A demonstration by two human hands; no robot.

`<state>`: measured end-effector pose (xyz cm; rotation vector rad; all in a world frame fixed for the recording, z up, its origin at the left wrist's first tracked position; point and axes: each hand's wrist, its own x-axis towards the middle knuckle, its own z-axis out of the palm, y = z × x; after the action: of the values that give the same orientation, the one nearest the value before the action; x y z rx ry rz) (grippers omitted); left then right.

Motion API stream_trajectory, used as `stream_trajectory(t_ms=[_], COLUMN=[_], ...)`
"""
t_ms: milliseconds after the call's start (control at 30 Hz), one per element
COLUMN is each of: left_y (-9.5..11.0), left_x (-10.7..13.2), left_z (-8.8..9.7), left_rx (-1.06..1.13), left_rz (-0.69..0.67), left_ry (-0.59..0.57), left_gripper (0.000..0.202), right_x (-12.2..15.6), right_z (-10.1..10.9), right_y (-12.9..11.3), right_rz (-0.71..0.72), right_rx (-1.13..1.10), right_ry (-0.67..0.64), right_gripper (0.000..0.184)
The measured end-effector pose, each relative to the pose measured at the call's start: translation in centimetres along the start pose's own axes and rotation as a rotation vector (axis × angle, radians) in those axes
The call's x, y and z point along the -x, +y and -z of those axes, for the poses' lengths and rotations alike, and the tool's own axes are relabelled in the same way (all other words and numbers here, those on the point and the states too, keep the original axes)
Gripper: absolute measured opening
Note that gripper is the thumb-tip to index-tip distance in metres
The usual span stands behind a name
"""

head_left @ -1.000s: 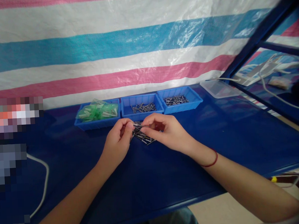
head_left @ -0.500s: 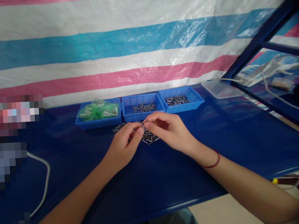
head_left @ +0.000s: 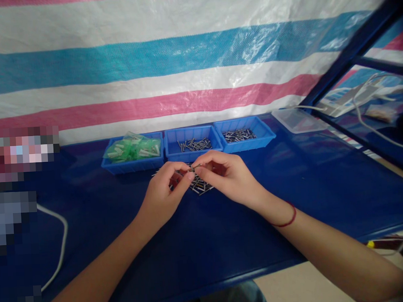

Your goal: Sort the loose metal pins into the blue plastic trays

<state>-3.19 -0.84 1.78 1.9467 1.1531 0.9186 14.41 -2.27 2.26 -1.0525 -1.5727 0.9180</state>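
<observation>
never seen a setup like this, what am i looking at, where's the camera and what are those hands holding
There is no machine here: these are a person's own bare hands, the left hand and the right hand. The view comes from a camera worn on the person's head, looking forward and down.

Both hands pinch a thin metal piece at the fingertips; it is too small to make out fully. Beneath them, a pile of slim metal pieces lies on the dark blue table.

Beyond stand three bins side by side: the left bin with a green plastic bag, then the middle bin and the right bin, each with loose metal pieces.
</observation>
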Motion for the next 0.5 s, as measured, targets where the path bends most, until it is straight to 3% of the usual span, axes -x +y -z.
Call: stream_trajectory(t_ms=[200, 300, 367, 500], left_y=[0.0, 0.1, 0.1, 0.0], left_x=[-0.1, 0.0, 0.1, 0.2], left_z=[0.2, 0.2, 0.2, 0.2], left_rx=[-0.014, -0.018, -0.026, -0.170], left_rz=[-0.022, -0.049, -0.062, -0.147], left_ry=[0.089, 0.096, 0.104, 0.028], left_gripper=[0.014, 0.015, 0.022, 0.029], right_x=[-0.1, -0.2, -0.4, -1.6], right_z=[0.3, 0.2, 0.2, 1.6], right_y=[0.1, 0.4, 0.7, 1.5], right_rz=[0.105, 0.109, -0.004, -0.244], right_rx=[0.231, 0.231, 0.081, -0.405], right_ry=[-0.019, -0.069, -0.027, 0.291], right_gripper=[0.010, 0.014, 0.018, 0.023])
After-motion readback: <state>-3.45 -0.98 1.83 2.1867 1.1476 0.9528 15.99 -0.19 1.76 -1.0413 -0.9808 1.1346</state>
